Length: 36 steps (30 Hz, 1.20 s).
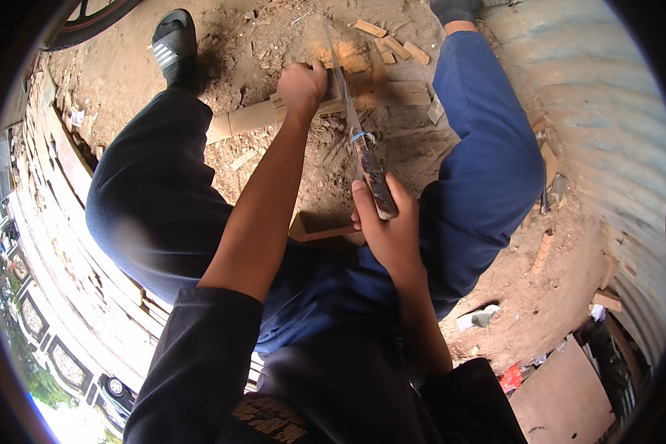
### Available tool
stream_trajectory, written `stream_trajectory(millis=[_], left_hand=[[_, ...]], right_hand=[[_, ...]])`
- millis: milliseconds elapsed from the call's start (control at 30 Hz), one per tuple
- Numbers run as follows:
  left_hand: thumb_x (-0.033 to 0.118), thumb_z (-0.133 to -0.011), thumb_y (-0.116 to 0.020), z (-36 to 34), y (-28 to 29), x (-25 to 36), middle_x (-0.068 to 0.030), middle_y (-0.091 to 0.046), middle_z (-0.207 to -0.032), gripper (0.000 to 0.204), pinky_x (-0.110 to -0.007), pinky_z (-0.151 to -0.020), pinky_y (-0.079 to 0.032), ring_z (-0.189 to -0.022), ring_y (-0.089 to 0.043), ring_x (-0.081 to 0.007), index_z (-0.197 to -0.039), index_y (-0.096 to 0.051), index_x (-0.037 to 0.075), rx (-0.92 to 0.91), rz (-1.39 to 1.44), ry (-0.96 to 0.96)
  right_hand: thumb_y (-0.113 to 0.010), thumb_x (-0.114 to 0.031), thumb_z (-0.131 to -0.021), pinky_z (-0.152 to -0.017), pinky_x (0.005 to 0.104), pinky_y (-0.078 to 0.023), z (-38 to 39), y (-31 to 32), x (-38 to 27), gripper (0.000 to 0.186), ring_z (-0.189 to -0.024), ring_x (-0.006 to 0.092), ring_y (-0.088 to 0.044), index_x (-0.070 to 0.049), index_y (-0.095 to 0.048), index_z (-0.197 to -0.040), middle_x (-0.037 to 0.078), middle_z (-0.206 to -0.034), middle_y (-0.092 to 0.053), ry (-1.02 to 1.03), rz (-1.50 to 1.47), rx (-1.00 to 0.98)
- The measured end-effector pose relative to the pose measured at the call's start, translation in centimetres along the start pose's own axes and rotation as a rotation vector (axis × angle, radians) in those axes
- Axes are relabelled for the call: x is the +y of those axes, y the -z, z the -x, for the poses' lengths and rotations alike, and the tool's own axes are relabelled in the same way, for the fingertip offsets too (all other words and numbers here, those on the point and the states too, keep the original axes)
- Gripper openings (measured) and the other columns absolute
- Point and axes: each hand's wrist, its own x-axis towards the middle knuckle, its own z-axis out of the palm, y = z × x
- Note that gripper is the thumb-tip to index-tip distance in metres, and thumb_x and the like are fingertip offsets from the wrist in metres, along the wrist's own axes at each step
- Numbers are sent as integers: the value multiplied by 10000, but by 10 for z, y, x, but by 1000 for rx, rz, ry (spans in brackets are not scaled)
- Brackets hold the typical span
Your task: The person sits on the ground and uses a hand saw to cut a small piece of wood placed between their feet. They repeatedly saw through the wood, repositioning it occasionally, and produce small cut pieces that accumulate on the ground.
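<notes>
My right hand [388,226] is closed round the dark, worn handle of a saw [342,85]. A blue tie circles the saw where blade meets handle. Its long thin blade points away from me and crosses a wooden plank [251,118] lying crosswise between my legs. My left hand [302,87] presses down on that plank with fingers curled over it, just left of the blade. Orange sawdust [355,55] lies on the ground beyond the plank. Closer to my lap, another wooden piece [322,231] is partly hidden by my right hand.
Several small cut wood blocks [396,46] lie on the dirt beyond the plank. Corrugated metal sheeting [599,111] runs along the right. A wheel [89,26] shows at the far left. Lower right are a flat board [562,396] and red plastic scrap [510,379].
</notes>
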Motion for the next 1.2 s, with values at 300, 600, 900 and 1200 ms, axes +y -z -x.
stream_trajectory(millis=[300, 600, 900, 1200], left_hand=[[450, -834, -538, 4, 1, -3, -270, -680, -750, 505, -479, -732, -563, -734, -694, -419, -780, -741, -9, -24, 36, -49], [469, -834, -532, 6, 13, -3, -252, -688, -773, 478, -462, -759, -562, -765, -691, -414, -849, -754, 46, -116, 46, -134], [461, -819, -548, 15, 6, 0, -258, -687, -770, 486, -464, -747, -563, -765, -695, -410, -844, -754, 23, -68, 55, -64], [422, -831, -534, 20, 10, 1, -256, -687, -767, 465, -469, -757, -560, -758, -694, -410, -849, -747, 10, -82, 66, -120]], right_hand=[[-625, -108, -916, -678, 326, -476, 4, -10, 16, 331, -729, 188, -593, 41, -530, -1197, 118, -852, -610, 236, 140, 163], [-609, -120, -932, -967, 363, -464, 12, -16, 23, 518, -1137, 303, -623, 117, -450, -1364, 289, -1204, -616, 115, 30, 0], [-605, -110, -938, -827, 319, -517, 20, -21, 25, 503, -947, 229, -673, 123, -457, -1359, 233, -1076, -675, 221, 30, 73], [-603, -132, -948, -776, 285, -518, 8, -22, 46, 493, -844, 142, -648, 118, -472, -1352, 177, -992, -686, 212, -28, 110]])
